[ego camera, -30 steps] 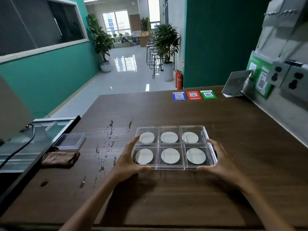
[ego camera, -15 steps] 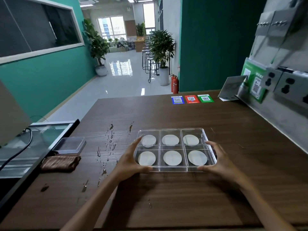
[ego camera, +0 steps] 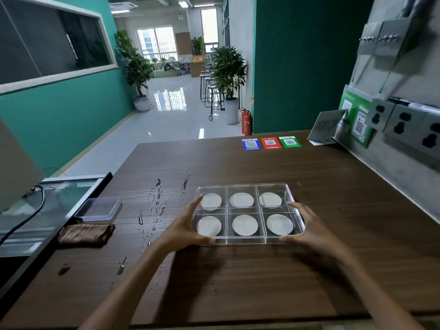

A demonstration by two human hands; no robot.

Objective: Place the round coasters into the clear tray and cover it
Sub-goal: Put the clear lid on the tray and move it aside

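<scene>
A clear tray with several compartments rests on the dark wooden counter. Each compartment holds one round white coaster. A clear lid seems to sit over the tray, its top edge showing along the far side. My left hand grips the tray's left end, thumb at the near corner and fingers along the side. My right hand grips the right end the same way.
Water drops streak the counter left of the tray. A small clear box and a folded brown cloth lie at the left edge. Blue, red and green QR cards lie at the far side. A wall with sockets runs along the right.
Both hands keep the same hold on the tray ends. The tray stays in place on the counter; only the camera view shifts slightly.
</scene>
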